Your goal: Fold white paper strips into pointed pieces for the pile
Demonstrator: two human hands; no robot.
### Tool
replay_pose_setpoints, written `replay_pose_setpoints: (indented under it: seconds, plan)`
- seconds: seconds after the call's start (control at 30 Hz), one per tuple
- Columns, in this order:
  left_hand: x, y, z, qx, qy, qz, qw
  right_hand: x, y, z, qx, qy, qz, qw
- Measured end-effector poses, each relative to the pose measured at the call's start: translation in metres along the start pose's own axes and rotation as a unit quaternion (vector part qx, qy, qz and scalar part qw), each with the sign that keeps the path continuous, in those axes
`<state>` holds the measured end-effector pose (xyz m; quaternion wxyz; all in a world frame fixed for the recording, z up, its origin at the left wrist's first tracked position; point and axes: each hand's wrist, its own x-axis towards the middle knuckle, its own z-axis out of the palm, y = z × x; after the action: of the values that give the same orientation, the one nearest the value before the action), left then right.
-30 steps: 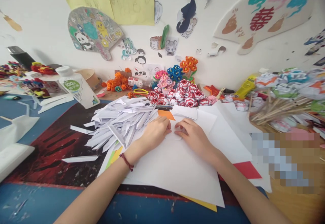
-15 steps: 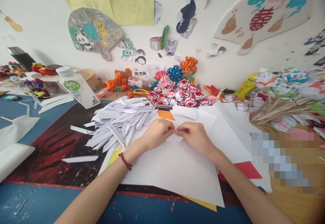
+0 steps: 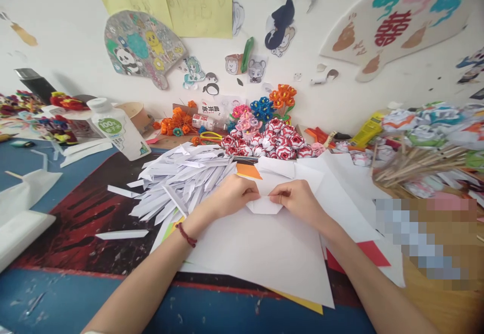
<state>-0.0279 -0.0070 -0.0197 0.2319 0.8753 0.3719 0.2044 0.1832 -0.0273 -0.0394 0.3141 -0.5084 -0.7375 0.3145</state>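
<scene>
A small folded piece of white paper (image 3: 265, 206) is pinched along its far edge by both hands, above a large white sheet (image 3: 257, 253). My left hand (image 3: 236, 196) grips its left end, thumb and fingers closed. On the right end, my right hand (image 3: 297, 199) holds the same edge, also closed. The two near corners of the paper slant inward. To the left of my left hand lies a heap of folded white paper strips (image 3: 185, 177). An orange paper (image 3: 248, 171) shows just beyond my hands.
Red-and-white paper flowers (image 3: 283, 142) stand at the back. A white bottle (image 3: 119, 131) leans at back left. Thin wooden sticks (image 3: 419, 165) lie at the right, near a red paper (image 3: 372, 254). Single strips (image 3: 121, 234) lie left on the dark mat (image 3: 83, 213).
My hands have drawn apart along the paper's far edge, the right one moving rightward. More of the folded paper now shows between them. The view has shifted slightly.
</scene>
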Motion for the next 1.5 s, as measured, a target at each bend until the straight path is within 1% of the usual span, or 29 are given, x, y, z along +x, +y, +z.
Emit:
replay_pose_setpoints:
  seconds: [0.13, 0.2, 0.33, 0.4, 0.43, 0.5, 0.6, 0.67, 0.73, 0.8, 0.87, 0.93, 0.97, 1.07, 1.17, 1.23, 1.33, 1.4, 1.5]
  plan:
    - [0.001, 0.002, -0.001, -0.009, 0.004, 0.010, 1.000, -0.001, -0.001, -0.002, 0.000, 0.000, 0.001, 1.000]
    - [0.001, 0.000, -0.003, -0.015, 0.023, 0.000, 1.000, -0.001, -0.002, -0.002, 0.000, 0.014, 0.008, 1.000]
    - [0.002, -0.004, -0.010, -0.003, 0.101, -0.042, 0.994, 0.000, -0.003, -0.002, 0.033, 0.100, 0.032, 0.994]
    - [0.002, -0.004, -0.012, -0.029, 0.111, -0.048, 0.992, 0.000, -0.003, -0.002, 0.057, 0.137, 0.036, 0.988]
    - [0.003, -0.005, -0.012, -0.047, 0.108, -0.048, 0.992, 0.001, -0.003, -0.001, 0.068, 0.143, 0.037, 0.987]
    - [0.003, -0.006, -0.010, -0.076, 0.102, -0.052, 0.991, 0.001, -0.003, -0.001, 0.081, 0.132, 0.031, 0.987]
    - [0.003, -0.009, -0.008, -0.083, 0.104, -0.063, 0.989, 0.001, -0.007, 0.000, 0.069, 0.078, 0.012, 0.994]
    - [0.003, -0.009, -0.008, -0.080, 0.098, -0.063, 0.990, 0.000, -0.010, 0.000, 0.045, 0.054, -0.007, 0.997]
    - [0.003, -0.007, -0.008, -0.089, 0.096, -0.065, 0.989, 0.000, -0.014, 0.000, 0.019, 0.051, -0.028, 0.998]
    - [0.004, -0.003, -0.008, -0.120, 0.109, -0.071, 0.984, -0.001, -0.016, 0.000, 0.007, 0.064, -0.038, 0.997]
    - [0.004, 0.002, -0.007, -0.172, 0.127, -0.072, 0.974, -0.001, -0.017, 0.000, 0.043, 0.071, -0.017, 0.996]
    - [0.005, 0.008, -0.005, -0.211, 0.133, -0.066, 0.966, -0.002, -0.017, 0.000, 0.121, 0.062, 0.020, 0.990]
    - [0.004, 0.010, -0.004, -0.213, 0.129, -0.062, 0.967, -0.002, -0.017, 0.000, 0.163, 0.052, 0.035, 0.985]
    - [0.002, 0.015, 0.001, -0.164, 0.101, -0.047, 0.980, -0.002, -0.019, 0.001, 0.253, 0.017, 0.054, 0.966]
    - [0.000, 0.014, 0.003, -0.107, 0.094, -0.055, 0.988, -0.002, -0.021, 0.001, 0.281, 0.006, 0.058, 0.958]
    - [-0.001, 0.010, 0.001, -0.092, 0.080, -0.057, 0.991, -0.002, -0.020, 0.000, 0.277, 0.028, 0.055, 0.959]
    - [-0.002, 0.001, -0.005, -0.083, 0.032, -0.056, 0.994, 0.000, -0.015, -0.004, 0.258, 0.055, 0.052, 0.963]
    - [-0.001, -0.006, -0.007, -0.075, 0.021, -0.059, 0.995, 0.000, -0.010, -0.007, 0.241, 0.036, 0.072, 0.967]
    - [0.001, -0.015, -0.008, -0.075, 0.039, -0.065, 0.994, 0.000, -0.004, -0.010, 0.190, -0.023, 0.106, 0.976]
